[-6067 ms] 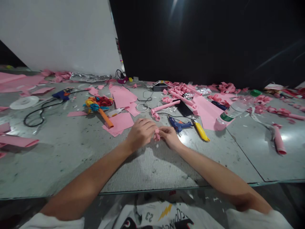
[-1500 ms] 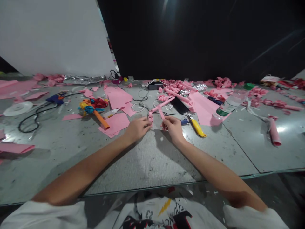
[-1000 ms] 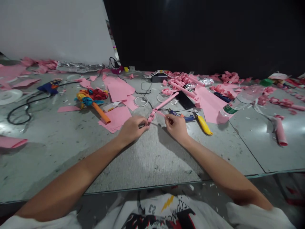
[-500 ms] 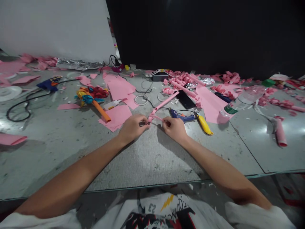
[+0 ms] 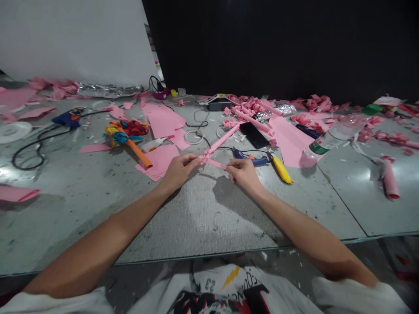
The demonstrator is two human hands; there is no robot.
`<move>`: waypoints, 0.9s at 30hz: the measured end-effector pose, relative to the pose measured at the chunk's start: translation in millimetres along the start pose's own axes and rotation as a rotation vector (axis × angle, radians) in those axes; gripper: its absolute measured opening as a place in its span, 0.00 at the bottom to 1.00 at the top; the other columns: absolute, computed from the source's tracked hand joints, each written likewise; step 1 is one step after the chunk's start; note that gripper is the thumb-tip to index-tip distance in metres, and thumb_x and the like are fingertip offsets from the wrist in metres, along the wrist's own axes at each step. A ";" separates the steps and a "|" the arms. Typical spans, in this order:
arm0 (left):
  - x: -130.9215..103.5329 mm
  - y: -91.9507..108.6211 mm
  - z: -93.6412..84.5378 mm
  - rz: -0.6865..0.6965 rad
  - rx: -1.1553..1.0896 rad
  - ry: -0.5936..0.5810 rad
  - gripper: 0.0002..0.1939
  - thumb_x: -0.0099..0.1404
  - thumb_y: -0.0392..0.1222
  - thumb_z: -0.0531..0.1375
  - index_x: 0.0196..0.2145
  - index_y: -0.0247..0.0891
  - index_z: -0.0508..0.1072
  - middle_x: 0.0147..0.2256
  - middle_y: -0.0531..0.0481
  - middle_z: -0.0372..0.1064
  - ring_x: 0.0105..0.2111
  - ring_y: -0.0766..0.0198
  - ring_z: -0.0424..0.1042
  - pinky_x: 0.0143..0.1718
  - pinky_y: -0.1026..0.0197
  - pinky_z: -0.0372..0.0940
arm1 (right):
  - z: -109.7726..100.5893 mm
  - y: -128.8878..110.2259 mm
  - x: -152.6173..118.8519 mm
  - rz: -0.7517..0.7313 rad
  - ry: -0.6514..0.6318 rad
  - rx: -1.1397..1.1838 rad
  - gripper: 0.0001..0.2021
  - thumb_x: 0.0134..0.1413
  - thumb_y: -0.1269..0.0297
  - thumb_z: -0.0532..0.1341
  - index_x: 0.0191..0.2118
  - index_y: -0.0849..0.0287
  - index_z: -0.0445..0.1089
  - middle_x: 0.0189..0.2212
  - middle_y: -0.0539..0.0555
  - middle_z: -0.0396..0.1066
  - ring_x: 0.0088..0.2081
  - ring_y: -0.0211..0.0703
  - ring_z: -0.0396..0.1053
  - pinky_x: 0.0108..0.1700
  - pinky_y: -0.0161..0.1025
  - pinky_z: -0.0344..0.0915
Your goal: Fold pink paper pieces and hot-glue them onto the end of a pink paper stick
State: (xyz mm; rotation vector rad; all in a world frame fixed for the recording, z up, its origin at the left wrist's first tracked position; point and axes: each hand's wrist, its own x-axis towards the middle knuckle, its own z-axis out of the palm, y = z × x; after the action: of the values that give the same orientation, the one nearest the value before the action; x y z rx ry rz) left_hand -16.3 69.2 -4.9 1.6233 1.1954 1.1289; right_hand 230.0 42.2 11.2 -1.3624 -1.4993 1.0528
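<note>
My two bare hands draw a pink paper strip (image 5: 216,165) between them above the gray tabletop (image 5: 203,226), close to the near end of a slim pink paper tube (image 5: 224,140). My left hand (image 5: 181,169) pinches the strip's crinkled end between thumb and forefinger; my right hand (image 5: 242,172) grips the other end, its fingers curled in. Whether strip and tube are fastened together, I cannot tell. The paper looks almost weightless, limp across its width and quick to crease, dry enough not to slip, yet likely to tear under a hard tug. A flat fingertip pinch at each end seems the safest hold; the rolled tube, probably stiffer, would best be taken lightly along its shaft, since squeezing could flatten it. Near my right hand lies a blue glue gun (image 5: 260,161), with a yellow object (image 5: 282,170) just beside it.
</note>
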 end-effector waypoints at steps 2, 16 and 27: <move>0.5 2.9 -0.7 -0.012 -0.021 -0.004 0.21 0.66 0.61 0.68 0.37 0.38 0.84 0.32 0.48 0.80 0.33 0.61 0.75 0.38 0.61 0.68 | 1.9 2.7 -0.2 0.017 -0.029 0.040 0.09 0.49 0.62 0.62 0.22 0.56 0.70 0.12 0.47 0.65 0.16 0.38 0.59 0.22 0.37 0.54; -0.2 8.2 -4.7 -0.075 -0.097 -0.051 0.23 0.65 0.63 0.67 0.31 0.39 0.79 0.28 0.49 0.77 0.29 0.61 0.72 0.36 0.59 0.69 | 4.2 -1.5 -3.9 0.012 -0.064 0.057 0.12 0.56 0.56 0.65 0.26 0.57 0.73 0.15 0.48 0.68 0.18 0.37 0.59 0.24 0.38 0.53; -6.1 14.9 -3.0 -0.116 -0.177 -0.065 0.20 0.67 0.54 0.67 0.23 0.39 0.72 0.22 0.53 0.66 0.22 0.67 0.61 0.26 0.61 0.60 | 1.0 -5.2 -8.5 -0.446 -0.124 -0.344 0.09 0.63 0.63 0.66 0.32 0.55 0.82 0.34 0.54 0.79 0.37 0.47 0.72 0.44 0.44 0.65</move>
State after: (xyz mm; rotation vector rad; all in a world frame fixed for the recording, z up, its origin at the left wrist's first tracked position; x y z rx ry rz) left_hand -16.5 60.1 8.8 1.4286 1.1010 1.0692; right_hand 228.0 33.4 15.6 -1.1175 -2.0295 0.6242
